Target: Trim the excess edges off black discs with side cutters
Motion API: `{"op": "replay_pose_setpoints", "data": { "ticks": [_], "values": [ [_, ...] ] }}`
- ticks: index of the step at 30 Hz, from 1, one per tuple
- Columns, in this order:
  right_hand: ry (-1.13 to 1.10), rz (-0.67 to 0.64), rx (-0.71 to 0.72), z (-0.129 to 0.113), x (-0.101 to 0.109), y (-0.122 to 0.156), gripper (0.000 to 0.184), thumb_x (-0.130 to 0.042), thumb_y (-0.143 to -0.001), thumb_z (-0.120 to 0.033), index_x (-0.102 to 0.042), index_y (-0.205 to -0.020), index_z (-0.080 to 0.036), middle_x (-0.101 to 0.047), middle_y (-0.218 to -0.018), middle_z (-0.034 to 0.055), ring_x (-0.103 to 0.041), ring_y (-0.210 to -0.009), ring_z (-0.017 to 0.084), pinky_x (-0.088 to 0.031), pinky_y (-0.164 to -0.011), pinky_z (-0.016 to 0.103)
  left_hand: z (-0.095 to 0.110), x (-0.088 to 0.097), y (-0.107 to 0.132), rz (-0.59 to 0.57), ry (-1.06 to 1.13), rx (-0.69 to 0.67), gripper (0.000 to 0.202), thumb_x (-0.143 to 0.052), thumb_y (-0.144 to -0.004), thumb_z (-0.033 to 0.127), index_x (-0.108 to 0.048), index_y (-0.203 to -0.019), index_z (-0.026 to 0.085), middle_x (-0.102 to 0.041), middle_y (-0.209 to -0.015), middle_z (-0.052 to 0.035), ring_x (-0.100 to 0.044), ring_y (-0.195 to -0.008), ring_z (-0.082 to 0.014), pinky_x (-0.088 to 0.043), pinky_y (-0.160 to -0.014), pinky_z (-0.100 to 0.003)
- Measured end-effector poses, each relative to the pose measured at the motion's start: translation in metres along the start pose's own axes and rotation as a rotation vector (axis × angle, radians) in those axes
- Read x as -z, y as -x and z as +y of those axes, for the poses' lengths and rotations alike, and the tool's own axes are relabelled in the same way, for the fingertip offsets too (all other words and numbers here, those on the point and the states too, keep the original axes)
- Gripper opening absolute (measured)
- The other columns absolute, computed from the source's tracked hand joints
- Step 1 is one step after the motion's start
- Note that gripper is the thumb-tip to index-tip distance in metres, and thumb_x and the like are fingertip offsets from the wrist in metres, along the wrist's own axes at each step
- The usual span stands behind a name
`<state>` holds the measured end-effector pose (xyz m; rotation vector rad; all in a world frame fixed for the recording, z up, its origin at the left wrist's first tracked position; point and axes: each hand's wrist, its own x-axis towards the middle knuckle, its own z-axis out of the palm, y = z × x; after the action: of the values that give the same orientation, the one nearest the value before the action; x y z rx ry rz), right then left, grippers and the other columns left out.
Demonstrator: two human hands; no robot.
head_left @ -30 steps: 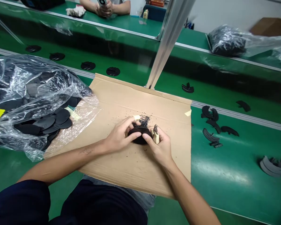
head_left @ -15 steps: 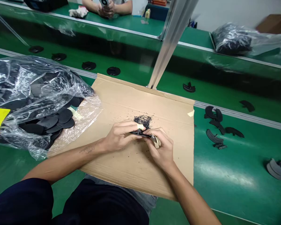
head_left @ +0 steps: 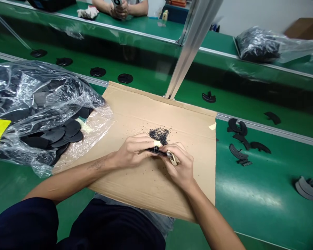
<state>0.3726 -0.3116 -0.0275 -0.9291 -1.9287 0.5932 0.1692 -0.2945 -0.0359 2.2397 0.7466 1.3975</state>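
Over the cardboard sheet [head_left: 130,104], my left hand [head_left: 135,151] is closed on a thin black plastic disc [head_left: 156,150], which is tilted and partly covered by the fingers. Pale yellow tape or a finger cover wraps one fingertip. My right hand [head_left: 181,163] is closed round a small tool [head_left: 173,159] with a pale, wrapped-looking body and a shiny metal part; its kind is not clear. Its fingers also meet the disc's right edge. Just beyond both hands lies a heap of black plastic shavings [head_left: 159,134], with loose crumbs scattered round it.
A clear plastic bag [head_left: 41,93] of black discs lies at the left. Curved black parts [head_left: 240,149] rest on the green table to the right. Black parts [head_left: 125,78] sit on the green belt behind the cardboard. A metal post [head_left: 184,55] rises there; another person's hands [head_left: 120,9] show beyond.
The black disc has tipped between my hands, showing more of its face. Parts on the green belt have shifted slightly left. Both hands stay in nearly the same place.
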Motion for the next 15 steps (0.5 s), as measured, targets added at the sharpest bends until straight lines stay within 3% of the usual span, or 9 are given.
{"op": "replay_pose_setpoints", "data": {
  "ticks": [3, 7, 12, 15],
  "values": [
    [-0.009, -0.014, -0.001, -0.0008, 0.0004, -0.0004, 0.014, -0.065, -0.090, -0.012, -0.065, -0.097, -0.024, -0.075, -0.092, 0.0043, -0.068, -0.086, 0.020, -0.055, -0.074, 0.036, 0.0012, 0.0001, 0.0006, 0.014, -0.011, 0.013, 0.017, -0.068, -0.095, 0.025, -0.071, -0.111, 0.019, -0.077, -0.086, -0.0043, -0.069, -0.077, -0.0145, -0.055, -0.071, -0.030],
    [-0.026, -0.003, -0.012, -0.0023, 0.0010, -0.0008, 0.012, -0.068, -0.089, -0.013, -0.066, -0.095, -0.024, -0.075, -0.090, 0.0037, -0.068, -0.084, 0.019, -0.056, -0.075, 0.035, 0.0029, 0.0000, 0.0014, 0.013, 0.010, 0.009, 0.020, -0.066, -0.097, 0.024, -0.070, -0.115, 0.019, -0.078, -0.092, -0.0059, -0.072, -0.085, -0.0155, -0.056, -0.076, -0.031],
    [-0.052, -0.009, -0.052, -0.0030, 0.0000, -0.0003, 0.009, -0.067, -0.090, -0.016, -0.069, -0.094, -0.024, -0.075, -0.087, 0.0031, -0.068, -0.082, 0.020, -0.056, -0.075, 0.037, 0.0047, 0.0000, 0.0011, 0.043, -0.020, 0.021, 0.017, -0.072, -0.093, 0.026, -0.072, -0.109, 0.020, -0.077, -0.083, -0.0028, -0.070, -0.076, -0.0137, -0.056, -0.071, -0.029],
    [-0.080, 0.010, -0.052, -0.0032, -0.0006, -0.0003, 0.009, -0.068, -0.090, -0.016, -0.069, -0.093, -0.025, -0.074, -0.086, 0.0034, -0.069, -0.082, 0.020, -0.056, -0.074, 0.037, 0.0048, -0.0004, 0.0006, 0.017, 0.009, 0.043, 0.018, -0.067, -0.096, 0.026, -0.072, -0.112, 0.019, -0.078, -0.089, -0.0053, -0.072, -0.082, -0.0154, -0.058, -0.075, -0.031]
  ]
}}
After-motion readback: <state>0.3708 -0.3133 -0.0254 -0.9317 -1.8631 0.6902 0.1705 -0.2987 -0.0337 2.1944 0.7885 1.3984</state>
